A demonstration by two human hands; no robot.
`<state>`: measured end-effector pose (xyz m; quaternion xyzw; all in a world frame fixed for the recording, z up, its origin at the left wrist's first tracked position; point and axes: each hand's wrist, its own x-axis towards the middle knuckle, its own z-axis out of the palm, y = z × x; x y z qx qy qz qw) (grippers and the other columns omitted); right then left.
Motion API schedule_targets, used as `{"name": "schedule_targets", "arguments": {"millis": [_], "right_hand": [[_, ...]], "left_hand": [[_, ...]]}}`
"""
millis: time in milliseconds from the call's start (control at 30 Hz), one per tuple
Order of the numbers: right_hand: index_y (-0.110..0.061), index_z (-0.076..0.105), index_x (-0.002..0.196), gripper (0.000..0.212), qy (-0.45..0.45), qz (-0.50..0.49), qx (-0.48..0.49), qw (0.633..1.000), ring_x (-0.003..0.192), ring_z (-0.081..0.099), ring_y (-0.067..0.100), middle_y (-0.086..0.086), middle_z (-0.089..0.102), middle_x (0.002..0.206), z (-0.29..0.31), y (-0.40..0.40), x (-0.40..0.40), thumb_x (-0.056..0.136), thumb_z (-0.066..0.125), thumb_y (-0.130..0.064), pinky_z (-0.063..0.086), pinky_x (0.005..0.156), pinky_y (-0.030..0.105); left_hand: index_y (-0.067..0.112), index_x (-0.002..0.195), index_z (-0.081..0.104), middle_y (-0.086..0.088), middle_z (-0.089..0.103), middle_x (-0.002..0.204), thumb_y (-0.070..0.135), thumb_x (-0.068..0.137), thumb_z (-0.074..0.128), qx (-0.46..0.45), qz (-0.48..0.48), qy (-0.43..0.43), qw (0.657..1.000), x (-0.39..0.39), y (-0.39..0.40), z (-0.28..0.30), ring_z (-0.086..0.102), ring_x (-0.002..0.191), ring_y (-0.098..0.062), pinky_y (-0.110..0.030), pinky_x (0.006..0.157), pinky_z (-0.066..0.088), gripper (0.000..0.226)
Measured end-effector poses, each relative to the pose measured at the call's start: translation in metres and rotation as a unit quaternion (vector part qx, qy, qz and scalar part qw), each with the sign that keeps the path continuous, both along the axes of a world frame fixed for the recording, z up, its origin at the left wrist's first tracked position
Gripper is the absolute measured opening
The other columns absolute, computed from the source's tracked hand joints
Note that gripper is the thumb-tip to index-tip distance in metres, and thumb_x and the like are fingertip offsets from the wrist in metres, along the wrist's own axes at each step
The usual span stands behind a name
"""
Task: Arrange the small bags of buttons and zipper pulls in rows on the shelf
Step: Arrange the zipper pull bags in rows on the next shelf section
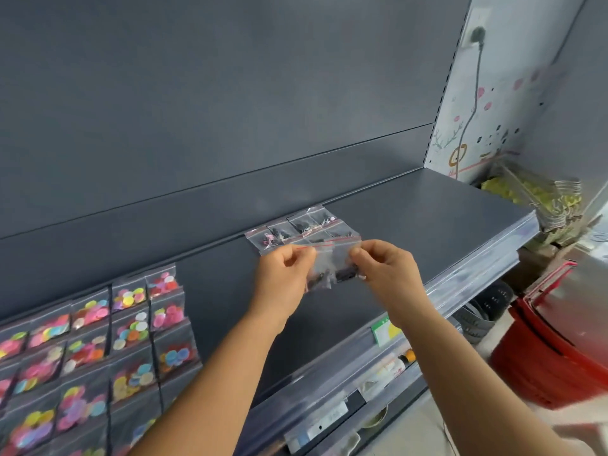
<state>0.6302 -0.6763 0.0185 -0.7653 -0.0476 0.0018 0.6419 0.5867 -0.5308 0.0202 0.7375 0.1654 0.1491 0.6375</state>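
The shelf (437, 209) lies bare across its right half, from the small cluster of dark-filled bags (301, 227) at the back wall out to the front edge and the right end; a hand can pass there freely. A bare strip also runs between that cluster and the rows of coloured button bags (98, 337), which fill the left part. Both hands (335, 268) hover together above the middle of the shelf, holding clear bags that overlap the cluster from this view. The back panel (230, 126) closes the rear. Right of the shelf end, a wire rack (539, 199) and a red basket (559, 340) crowd the side approach.
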Motion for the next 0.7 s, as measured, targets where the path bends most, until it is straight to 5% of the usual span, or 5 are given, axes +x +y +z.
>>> {"name": "schedule_targets", "arguments": {"millis": [233,533,700], "right_hand": [[-0.017,0.067,0.067,0.019,-0.012,0.001,-0.069,0.998,0.05,0.042,0.011,-0.002,0.061,0.057,-0.012,-0.022,0.061,0.085,0.061,-0.02,0.037,0.049,0.024],[-0.019,0.063,0.067,0.014,0.002,0.115,-0.134,0.984,0.043,0.05,0.006,-0.008,0.066,0.055,-0.032,-0.043,0.133,0.08,0.063,-0.013,0.048,0.059,0.032],[-0.018,0.062,0.077,0.006,-0.011,0.169,-0.199,0.965,0.05,0.055,0.009,-0.007,0.065,0.059,-0.042,-0.051,0.15,0.083,0.063,-0.015,0.047,0.055,0.025]], "left_hand": [[0.019,0.074,0.066,-0.001,0.07,0.072,0.016,0.087,0.062,0.038,0.028,0.01,0.999,0.037,-0.008,-0.01,0.058,0.059,-0.011,-0.03,0.065,0.051,0.014],[0.023,0.078,0.064,0.005,0.07,0.073,0.02,0.087,0.06,0.172,0.085,0.068,0.979,0.084,-0.045,-0.028,0.065,0.067,-0.012,-0.03,0.067,0.053,0.01],[0.031,0.08,0.058,0.012,0.067,0.077,0.02,0.088,0.057,0.23,0.107,0.109,0.961,0.093,-0.061,-0.033,0.064,0.064,-0.008,-0.03,0.065,0.054,0.013]]}}
